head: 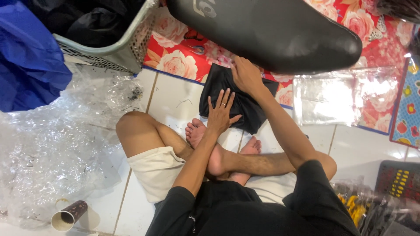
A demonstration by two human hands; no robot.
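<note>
From where I watch, I see a person sitting cross-legged on the white tiled floor [175, 94], with a small square of folded black fabric [249, 109] lying on the tiles just in front of their bare feet, its far edge overlapping the red floral mat [183, 57]. My left hand [221, 112] lies flat on the near-left part of the cloth, fingers spread wide and pressing down, gripping nothing. My right hand [246, 76] rests on the far upper edge of the cloth, fingers curled over it; I cannot tell whether they pinch the fabric or only press on it. Just beyond, a large black padded vinyl seat [271, 30] looms over the mat, near the right hand but apart from the cloth. A clear plastic bag [332, 98] lies to the right on the mat, crumpled clear plastic wrap [52, 144] spreads to the left, a grey perforated plastic basket [122, 48] stands at upper left with dark things in it, and a brown cardboard tube [68, 215] lies at lower left. I judge the fabric light, limp and thin, likely to slide on the smooth tile and to unfold if lifted by one corner; the folded edges or two opposite corners seem the surest places to hold it.
</note>
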